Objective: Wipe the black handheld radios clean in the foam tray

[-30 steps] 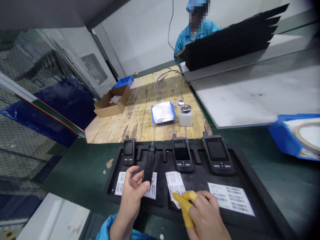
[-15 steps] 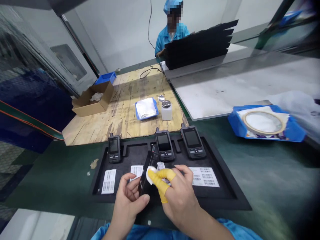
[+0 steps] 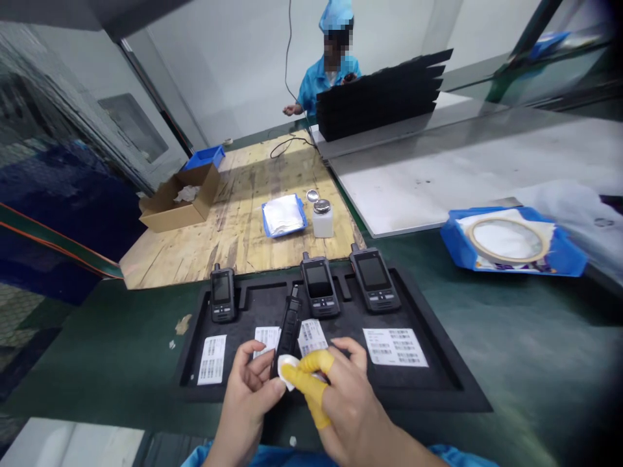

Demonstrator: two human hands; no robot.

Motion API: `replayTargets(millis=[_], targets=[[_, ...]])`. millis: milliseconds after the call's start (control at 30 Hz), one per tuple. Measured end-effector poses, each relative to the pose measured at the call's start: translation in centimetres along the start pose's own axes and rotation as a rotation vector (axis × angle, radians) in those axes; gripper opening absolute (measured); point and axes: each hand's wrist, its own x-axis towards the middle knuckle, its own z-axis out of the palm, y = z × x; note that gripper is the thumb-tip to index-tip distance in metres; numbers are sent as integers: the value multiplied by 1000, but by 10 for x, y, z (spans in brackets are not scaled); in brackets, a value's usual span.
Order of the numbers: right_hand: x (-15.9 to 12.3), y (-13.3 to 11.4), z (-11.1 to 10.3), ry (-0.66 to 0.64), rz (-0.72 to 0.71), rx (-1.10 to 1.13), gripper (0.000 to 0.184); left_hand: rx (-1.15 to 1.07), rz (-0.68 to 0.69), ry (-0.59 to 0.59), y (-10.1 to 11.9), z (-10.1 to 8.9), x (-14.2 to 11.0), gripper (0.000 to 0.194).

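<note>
A black two-way radio [image 3: 291, 321] stands tilted in my left hand [image 3: 250, 392], gripped near its lower end with its narrow side toward me. My right hand [image 3: 348, 395], with yellow covers on some fingers, pinches a white wiping pad [image 3: 287, 368] and presses it against the radio's lower part. Behind them, a black foam tray [image 3: 335, 389] holds three more radios: a left one [image 3: 222, 295], a middle one [image 3: 318, 285] and a right one [image 3: 374, 277], screens facing up. White barcode label sheets [image 3: 395, 347] lie in the tray, some partly hidden by my hands.
Beyond the tray stand a white pump bottle [image 3: 323, 220] and a blue tray of white wipes [image 3: 283, 216]. A cardboard box [image 3: 180, 201] is at far left. At right, a blue tray [image 3: 457, 250] carries a tape roll [image 3: 506, 240]. A co-worker [image 3: 316, 84] is behind black panels [image 3: 377, 100].
The held radio has turned from its flat face to its narrow side. The pad has moved down to its lower end. The co-worker's one hand has reached out to the left.
</note>
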Motion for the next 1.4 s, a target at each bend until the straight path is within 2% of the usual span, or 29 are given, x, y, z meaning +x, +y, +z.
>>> replayTargets(millis=[133, 367, 500, 667, 733, 900, 1067, 1167, 1267, 1400], targets=[[-16, 12, -7, 54, 0, -25, 35, -46, 8, 46, 3, 4, 0, 58], [-35, 30, -4, 8, 101, -59, 31, -77, 30, 100, 4, 8, 0, 57], [-36, 32, -2, -16, 91, -79, 34, -102, 14, 67, 4, 3, 1, 55], [-40, 45, -7, -78, -90, -145, 30, -481, -225, -120, 8, -6, 0, 58], [-44, 51, -7, -103, -131, -159, 29, -632, -284, -153, 9, -10, 0, 58], [-52, 59, -4, -103, -175, -132, 25, -913, -343, -139, 0, -19, 0, 68], [-48, 55, -3, -129, -108, -128, 21, -1091, -312, -180, -11, -29, 3, 73], [-41, 45, -1, -70, -50, -109, 26, -1081, -308, -204, -10, -29, 4, 71], [-28, 30, 1, 26, 58, -66, 28, -965, -320, -247, -6, -23, 4, 68], [-4, 16, 2, 112, 142, -16, 31, -759, -261, -408, -5, -11, 2, 49]])
